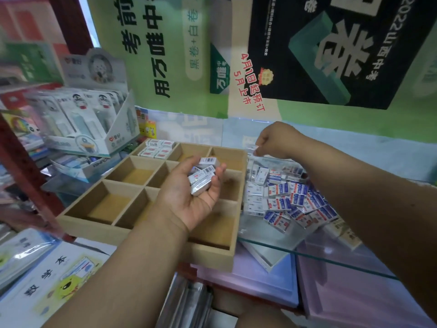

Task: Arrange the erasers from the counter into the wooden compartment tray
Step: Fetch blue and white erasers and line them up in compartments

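Several erasers in hand: about four wrapped erasers (203, 176) lie stacked in the cupped palm, barcodes up, above the middle of the tray.
Loose pile: many more erasers (287, 202) lie heaped on the glass counter (314, 253) at 3 o'clock of the tray, just beside its right wall, some in clear wrapping.
Erasers already placed: a small batch (158, 149) sits flat in neat rows in the compartment at the tray's 11 o'clock corner.
Tray: the wooden tray (146, 235) has open compartments; every one but the 11 o'clock corner looks bare where it shows, though part of the middle is hidden by the hand.
Left hand: the left hand (189, 192) is palm up, fingers loosely curled round the stack, thumb out to the side.
Right hand: the right hand (275, 140) hovers at 12 o'clock of the pile, fingertips pinching one eraser (252, 147) by its end.
Step in hand, as I judge it: gathering a handful from the pile before setting it into a compartment.
Doing it well: lay the pinched eraser flat on the stack, same way round as the others, so the batch drops in as a block.
Next compartment: the one at 12 o'clock, beside the filled corner, seems the tidy choice.
Risk: the top of the stack rests near the fingertips; tilting the palm could spill it across compartments.
Surroundings: display boxes of stationery (94, 124) stand at 10 o'clock; a green poster (151, 50) hangs behind.
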`<state>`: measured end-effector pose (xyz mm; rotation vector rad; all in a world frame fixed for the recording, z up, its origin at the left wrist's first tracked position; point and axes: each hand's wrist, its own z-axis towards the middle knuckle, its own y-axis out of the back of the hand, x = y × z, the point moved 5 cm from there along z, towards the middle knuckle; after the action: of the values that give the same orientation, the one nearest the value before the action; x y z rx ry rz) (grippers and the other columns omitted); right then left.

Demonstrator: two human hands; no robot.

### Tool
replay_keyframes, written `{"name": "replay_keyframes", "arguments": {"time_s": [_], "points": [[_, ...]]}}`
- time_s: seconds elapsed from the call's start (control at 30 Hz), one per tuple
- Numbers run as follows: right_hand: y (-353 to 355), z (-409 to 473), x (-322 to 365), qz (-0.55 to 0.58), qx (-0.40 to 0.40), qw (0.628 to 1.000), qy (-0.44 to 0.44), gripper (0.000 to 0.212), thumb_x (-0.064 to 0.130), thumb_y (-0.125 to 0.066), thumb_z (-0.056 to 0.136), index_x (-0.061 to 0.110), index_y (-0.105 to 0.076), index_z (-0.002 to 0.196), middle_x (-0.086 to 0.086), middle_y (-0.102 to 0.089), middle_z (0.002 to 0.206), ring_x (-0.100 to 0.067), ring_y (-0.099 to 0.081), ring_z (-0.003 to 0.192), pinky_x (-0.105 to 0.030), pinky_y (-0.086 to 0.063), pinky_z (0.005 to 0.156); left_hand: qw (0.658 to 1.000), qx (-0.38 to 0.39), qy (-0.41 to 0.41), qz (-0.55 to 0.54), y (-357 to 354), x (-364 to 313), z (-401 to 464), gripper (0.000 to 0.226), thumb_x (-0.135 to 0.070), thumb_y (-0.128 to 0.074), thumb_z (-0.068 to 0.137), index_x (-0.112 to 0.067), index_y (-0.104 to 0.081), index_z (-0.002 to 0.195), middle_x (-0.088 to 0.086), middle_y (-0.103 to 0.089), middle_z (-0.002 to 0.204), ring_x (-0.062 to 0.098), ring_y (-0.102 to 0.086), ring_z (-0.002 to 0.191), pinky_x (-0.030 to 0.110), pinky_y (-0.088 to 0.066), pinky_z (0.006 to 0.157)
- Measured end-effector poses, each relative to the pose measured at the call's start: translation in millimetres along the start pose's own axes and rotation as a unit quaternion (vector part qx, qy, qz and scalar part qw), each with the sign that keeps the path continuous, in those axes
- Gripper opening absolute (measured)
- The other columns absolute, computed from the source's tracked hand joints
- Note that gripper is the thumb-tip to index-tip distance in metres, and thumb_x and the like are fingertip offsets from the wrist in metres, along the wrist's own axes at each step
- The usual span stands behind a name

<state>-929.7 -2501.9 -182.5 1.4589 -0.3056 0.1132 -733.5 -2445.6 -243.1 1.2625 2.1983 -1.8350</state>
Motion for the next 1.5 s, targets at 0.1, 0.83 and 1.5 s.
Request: {"name": "replay_keyframes", "arguments": {"time_s": [0.1,0.83,1.5], "points": [[-8.0,14.9,43.8,0.087,-0.027,0.995,0.04,0.026,0.023,-0.078,0.076,0.011,-0.07,0.097,-0.001,-0.06,0.089,-0.017,-0.055,0.083,-0.024,-0.039,0.07,0.999,-0.011,-0.05,0.013,3.8,-38.6,5.3,0.03,-0.027,-0.056,0.093,0.0,-0.053,0.106,0.022,-0.064,0.08,0.017,-0.06,0.05,0.018,-0.047,0.038],[-116.2,105.5,146.0,-0.084,0.005,0.99,0.116,0.025,0.001,-0.06,0.084,0.006,-0.048,0.063,-0.007,-0.045,0.063,-0.022,-0.046,0.065,-0.026,-0.036,0.056,0.99,-0.034,-0.136,-0.021,69.2,-141.4,69.1,0.046,-0.033,-0.056,0.095,-0.003,-0.051,0.13,0.019,-0.06,0.102,0.02,-0.065,0.057,0.021,-0.051,0.043],[-89.1,82.5,136.5,0.433,-0.021,0.893,0.124,0.007,0.011,-0.075,0.078,0.009,-0.071,0.083,-0.003,-0.069,0.081,-0.008,-0.059,0.068,-0.025,-0.053,0.069,0.989,-0.044,-0.126,0.062,64.8,-134.9,72.2,0.017,-0.02,-0.048,0.099,-0.008,-0.058,0.092,0.013,-0.067,0.075,0.017,-0.056,0.054,0.017,-0.045,0.042]]}}
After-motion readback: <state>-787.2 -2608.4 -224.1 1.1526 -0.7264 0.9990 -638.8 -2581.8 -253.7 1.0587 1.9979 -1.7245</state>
